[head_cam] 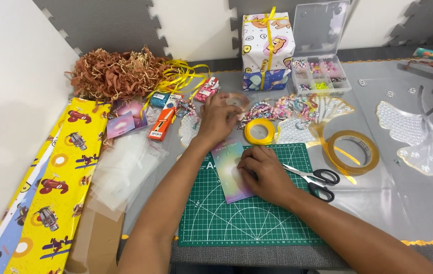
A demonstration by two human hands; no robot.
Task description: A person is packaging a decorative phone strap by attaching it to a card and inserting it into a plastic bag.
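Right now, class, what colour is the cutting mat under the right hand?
Green with white grid lines, the cutting mat shows best in the head view.

**One view from my head, looking down at the green mat**

My head camera is the only view. It looks forward and down onto the green cutting mat (249,213), which sits low and just right of centre. It is close: my forearms enter from the bottom edge. Beyond the mat the view reaches the foam wall (196,20). Left of the mat it takes in the yellow wrapping paper (49,193); right of it, the grey table cover (409,203).
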